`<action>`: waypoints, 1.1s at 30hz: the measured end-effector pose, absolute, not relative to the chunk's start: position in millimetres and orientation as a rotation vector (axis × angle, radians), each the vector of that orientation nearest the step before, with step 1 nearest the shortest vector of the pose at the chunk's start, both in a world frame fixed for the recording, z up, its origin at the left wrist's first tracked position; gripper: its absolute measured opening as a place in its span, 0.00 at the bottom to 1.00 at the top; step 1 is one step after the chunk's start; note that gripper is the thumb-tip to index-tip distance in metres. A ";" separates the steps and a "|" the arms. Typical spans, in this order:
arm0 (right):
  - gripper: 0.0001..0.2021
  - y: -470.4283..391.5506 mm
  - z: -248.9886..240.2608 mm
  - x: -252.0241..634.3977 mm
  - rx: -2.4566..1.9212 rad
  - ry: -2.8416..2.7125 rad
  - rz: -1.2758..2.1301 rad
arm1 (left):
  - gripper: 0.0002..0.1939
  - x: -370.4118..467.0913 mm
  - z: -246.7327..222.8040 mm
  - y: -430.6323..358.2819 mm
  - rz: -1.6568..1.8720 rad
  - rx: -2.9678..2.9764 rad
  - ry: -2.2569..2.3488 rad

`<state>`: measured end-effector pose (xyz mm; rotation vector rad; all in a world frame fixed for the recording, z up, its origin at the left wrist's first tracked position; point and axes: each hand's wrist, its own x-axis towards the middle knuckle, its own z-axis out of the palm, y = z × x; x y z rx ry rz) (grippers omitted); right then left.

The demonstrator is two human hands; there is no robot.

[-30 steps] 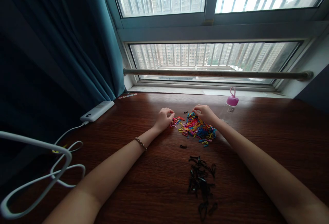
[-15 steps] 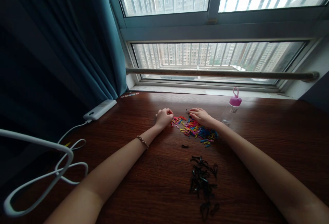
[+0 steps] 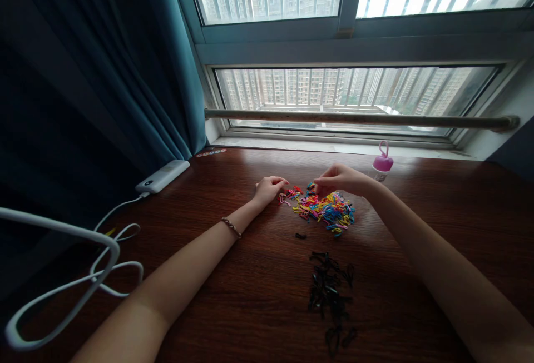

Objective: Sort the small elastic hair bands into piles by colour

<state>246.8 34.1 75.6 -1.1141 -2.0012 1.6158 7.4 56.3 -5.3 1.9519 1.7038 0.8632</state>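
Small elastic hair ties in many colours lie in a loose pile [image 3: 331, 210] on the dark wooden table. A few red and pink ones [image 3: 285, 198] are spread at its left end. My left hand [image 3: 269, 189] rests on the table beside these, thumb and fingertips pressed together; anything between them is too small to make out. Over the pile, my right hand [image 3: 336, 179] bends down with its fingers pinched at the far left part, touching the ties. What it pinches is hidden. Nearer to me lies a separate heap of black hair ties [image 3: 329, 291], and one dark tie [image 3: 300, 236] sits between the two.
A clear bottle with a pink lid [image 3: 382, 163] stands behind my right wrist. At the left are a white power bank [image 3: 162, 177] and its looping white cable [image 3: 112, 252]. A blue curtain [image 3: 167, 74] hangs there. The window rail [image 3: 354, 119] runs along the far side.
My right hand has risen from lying flat over the pile to a downward pinch, uncovering more ties. A dark tie at its fingertips no longer shows there. My left fingers have stretched slightly rightward.
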 end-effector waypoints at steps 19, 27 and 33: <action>0.18 18.3 79.4 239.1 -1.063 -2.461 2.069 | 0.06 6.9 -4.9 57.2 0.758 2.025 1.736; 0.18 19.1 76.4 238.5 -0.983 -2.472 2.036 | 0.04 7.4 -6.0 58.0 0.685 2.150 1.613; 0.17 22.6 73.1 240.3 -0.890 -2.484 1.959 | 0.07 6.2 -4.5 58.0 0.782 2.069 1.555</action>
